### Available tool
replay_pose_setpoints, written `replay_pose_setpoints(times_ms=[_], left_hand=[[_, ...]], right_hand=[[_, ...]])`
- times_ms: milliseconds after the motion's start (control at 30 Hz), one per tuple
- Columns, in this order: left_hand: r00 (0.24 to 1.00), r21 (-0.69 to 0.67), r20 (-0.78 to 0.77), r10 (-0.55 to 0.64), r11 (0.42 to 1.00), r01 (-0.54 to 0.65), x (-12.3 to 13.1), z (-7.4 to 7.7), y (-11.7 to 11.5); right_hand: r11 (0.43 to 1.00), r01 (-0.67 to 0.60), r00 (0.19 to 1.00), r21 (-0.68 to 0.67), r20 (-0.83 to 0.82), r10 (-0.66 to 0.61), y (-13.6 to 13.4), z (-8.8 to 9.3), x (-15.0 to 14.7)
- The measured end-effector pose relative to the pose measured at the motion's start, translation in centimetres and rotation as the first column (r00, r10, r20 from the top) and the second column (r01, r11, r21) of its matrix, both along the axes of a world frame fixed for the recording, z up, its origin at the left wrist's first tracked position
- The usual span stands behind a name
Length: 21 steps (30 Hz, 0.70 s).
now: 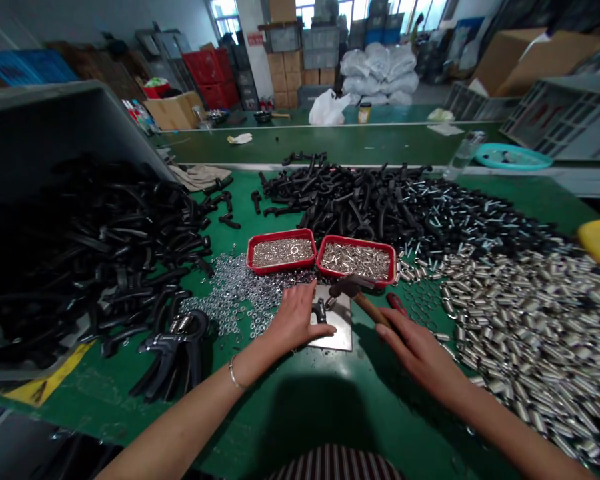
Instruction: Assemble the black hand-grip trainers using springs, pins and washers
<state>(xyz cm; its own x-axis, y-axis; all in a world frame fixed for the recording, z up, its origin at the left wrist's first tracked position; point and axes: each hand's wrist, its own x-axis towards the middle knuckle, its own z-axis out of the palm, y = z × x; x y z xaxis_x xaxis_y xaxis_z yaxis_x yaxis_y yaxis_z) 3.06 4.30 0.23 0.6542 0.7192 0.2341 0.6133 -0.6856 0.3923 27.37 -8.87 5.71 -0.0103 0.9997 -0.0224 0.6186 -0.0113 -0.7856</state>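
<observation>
My left hand lies over a small metal plate, its thumb and fingers curved around a black handle-shaped part. The end of that part shows between thumb and forefinger; the palm hides the rest. A small shiny metal piece is at the part's right side. In my right hand is a hammer with a wooden handle, its dark head over the plate's upper right, close to the part. Whether the head touches anything, I cannot tell.
Two red trays of small metal pieces stand behind the plate. Loose nuts spread leftward, metal cylinders rightward. Black parts are heaped behind, and a grey bin spills more. Black clamps lie front left; a red-handled tool is near the hammer.
</observation>
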Motion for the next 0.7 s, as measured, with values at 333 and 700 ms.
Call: replay_pose_setpoints(times_ms=[333, 700], left_hand=[[0.997, -0.186, 0.073, -0.002, 0.982, 0.015, -0.7, -0.5, -0.9], [0.907, -0.146, 0.366, 0.205, 0.976, -0.162, 1.0, 2.0, -7.2]], right_hand=[[0.988, -0.089, 0.978, -0.123, 0.175, 0.11, 3.3, -2.9, -0.2], [0.971, 0.093, 0.698, -0.221, -0.681, -0.222, 4.4, -3.8, -7.5]])
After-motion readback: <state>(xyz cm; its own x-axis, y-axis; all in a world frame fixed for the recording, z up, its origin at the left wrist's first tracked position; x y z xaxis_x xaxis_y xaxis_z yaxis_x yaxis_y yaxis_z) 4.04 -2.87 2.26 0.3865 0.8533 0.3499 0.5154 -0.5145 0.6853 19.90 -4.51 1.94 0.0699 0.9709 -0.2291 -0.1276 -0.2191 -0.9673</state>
